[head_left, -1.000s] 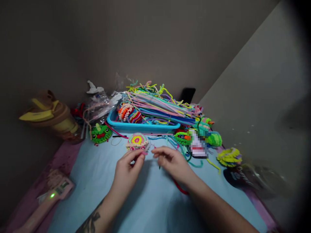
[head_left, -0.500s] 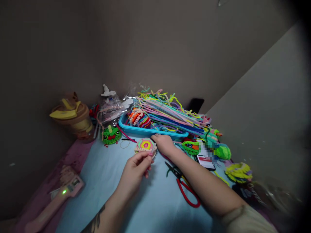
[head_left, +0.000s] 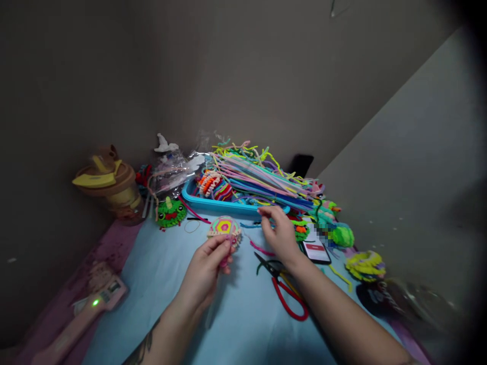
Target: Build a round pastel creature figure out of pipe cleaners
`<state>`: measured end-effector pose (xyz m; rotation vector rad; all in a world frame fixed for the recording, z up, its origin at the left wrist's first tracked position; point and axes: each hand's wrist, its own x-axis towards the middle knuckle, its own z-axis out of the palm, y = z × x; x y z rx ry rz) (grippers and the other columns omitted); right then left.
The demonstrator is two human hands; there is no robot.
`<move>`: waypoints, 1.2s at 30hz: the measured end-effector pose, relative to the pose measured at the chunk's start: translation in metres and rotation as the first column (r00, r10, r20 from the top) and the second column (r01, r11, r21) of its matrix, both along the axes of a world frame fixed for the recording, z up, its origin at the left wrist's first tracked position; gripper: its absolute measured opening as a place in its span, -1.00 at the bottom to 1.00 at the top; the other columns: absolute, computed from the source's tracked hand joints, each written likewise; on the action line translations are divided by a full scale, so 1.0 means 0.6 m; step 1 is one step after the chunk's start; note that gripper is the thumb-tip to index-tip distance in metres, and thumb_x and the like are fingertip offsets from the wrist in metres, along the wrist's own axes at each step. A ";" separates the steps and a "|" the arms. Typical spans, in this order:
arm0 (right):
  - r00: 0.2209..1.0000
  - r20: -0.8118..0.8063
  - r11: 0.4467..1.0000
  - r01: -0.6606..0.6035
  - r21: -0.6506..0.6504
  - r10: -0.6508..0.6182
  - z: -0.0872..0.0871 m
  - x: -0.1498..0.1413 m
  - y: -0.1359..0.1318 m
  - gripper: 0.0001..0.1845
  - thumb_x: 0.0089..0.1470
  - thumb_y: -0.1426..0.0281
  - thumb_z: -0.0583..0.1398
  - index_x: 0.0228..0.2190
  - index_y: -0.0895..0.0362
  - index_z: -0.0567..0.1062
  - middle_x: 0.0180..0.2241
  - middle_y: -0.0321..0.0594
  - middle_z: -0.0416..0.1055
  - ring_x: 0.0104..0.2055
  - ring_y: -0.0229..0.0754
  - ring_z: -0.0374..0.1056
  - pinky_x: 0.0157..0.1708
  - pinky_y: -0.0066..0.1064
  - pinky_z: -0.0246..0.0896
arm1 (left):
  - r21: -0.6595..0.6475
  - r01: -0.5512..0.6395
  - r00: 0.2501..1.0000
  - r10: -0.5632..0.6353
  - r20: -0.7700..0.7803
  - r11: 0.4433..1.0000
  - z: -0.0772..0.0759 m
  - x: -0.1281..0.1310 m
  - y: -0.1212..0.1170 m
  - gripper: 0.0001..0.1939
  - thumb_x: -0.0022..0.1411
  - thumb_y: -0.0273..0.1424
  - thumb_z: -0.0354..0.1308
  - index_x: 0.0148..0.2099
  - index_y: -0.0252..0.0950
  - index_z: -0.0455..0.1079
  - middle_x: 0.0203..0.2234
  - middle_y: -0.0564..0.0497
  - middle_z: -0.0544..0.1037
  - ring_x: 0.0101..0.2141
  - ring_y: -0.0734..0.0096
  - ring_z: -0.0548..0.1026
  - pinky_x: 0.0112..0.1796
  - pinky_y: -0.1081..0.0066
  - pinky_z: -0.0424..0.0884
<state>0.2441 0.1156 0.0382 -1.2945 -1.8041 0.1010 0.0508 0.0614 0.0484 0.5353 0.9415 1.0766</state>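
My left hand point(head_left: 205, 268) is closed in a pinch on a small pink pipe cleaner piece point(head_left: 225, 261). Right behind its fingertips is a round pipe cleaner disc point(head_left: 224, 226) in pink, green and yellow with a pale rim; I cannot tell whether the fingers touch it. My right hand point(head_left: 279, 230) hovers by the front right corner of the blue tray point(head_left: 228, 207), fingers bent and apart, with nothing visible in them. Below it on the blue cloth lie a pink pipe cleaner point(head_left: 261, 248) and red-handled scissors point(head_left: 291, 304).
Bundled pipe cleaners point(head_left: 258, 175) fill the tray. A green frog-like figure point(head_left: 171, 213) sits left, near a lidded cup point(head_left: 114, 190). A pink device point(head_left: 110, 294) with a green light lies front left. A phone point(head_left: 317, 252) and a yellow fuzzy piece point(head_left: 365, 266) are right.
My right hand has lifted and drawn back to the right from beside the disc, uncovering blue and pink pipe cleaners. My left hand stays by the disc. The view has shifted slightly.
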 end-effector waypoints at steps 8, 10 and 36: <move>0.965 -0.143 0.974 -0.225 -0.021 0.220 0.030 -0.027 -0.090 -0.81 0.12 0.54 0.13 -0.28 0.07 0.50 -0.37 -0.23 0.43 -0.29 -0.21 0.37 -0.29 -0.36 0.32 | 0.012 0.138 0.983 -0.135 -0.123 0.990 -0.004 0.010 -0.008 -0.52 -0.06 -0.22 0.35 -0.11 -0.37 0.45 -0.41 -0.05 0.56 -0.46 0.47 0.48 -0.54 0.56 0.38; 0.961 -0.153 0.971 -0.238 -0.033 0.231 0.019 -0.035 -0.105 -0.83 0.12 0.54 0.15 -0.30 0.08 0.49 -0.38 -0.23 0.44 -0.30 -0.22 0.37 -0.31 -0.38 0.32 | 0.012 0.163 0.978 -0.160 -0.137 0.987 -0.007 0.014 -0.010 -0.53 -0.05 -0.21 0.33 -0.11 -0.36 0.45 -0.36 -0.08 0.57 -0.43 0.44 0.50 -0.53 0.54 0.40; 0.970 -0.114 0.976 -0.217 -0.002 0.215 -0.014 -0.037 -0.127 -0.81 0.09 0.59 0.13 -0.29 0.09 0.44 -0.40 -0.20 0.42 -0.32 -0.21 0.38 -0.32 -0.36 0.36 | 0.281 0.352 0.713 -0.061 -0.699 0.893 -0.013 0.022 -0.022 -0.79 0.17 -0.27 0.13 -0.28 -0.27 0.54 -0.43 -0.03 0.59 -0.39 0.34 0.50 -0.41 0.49 0.38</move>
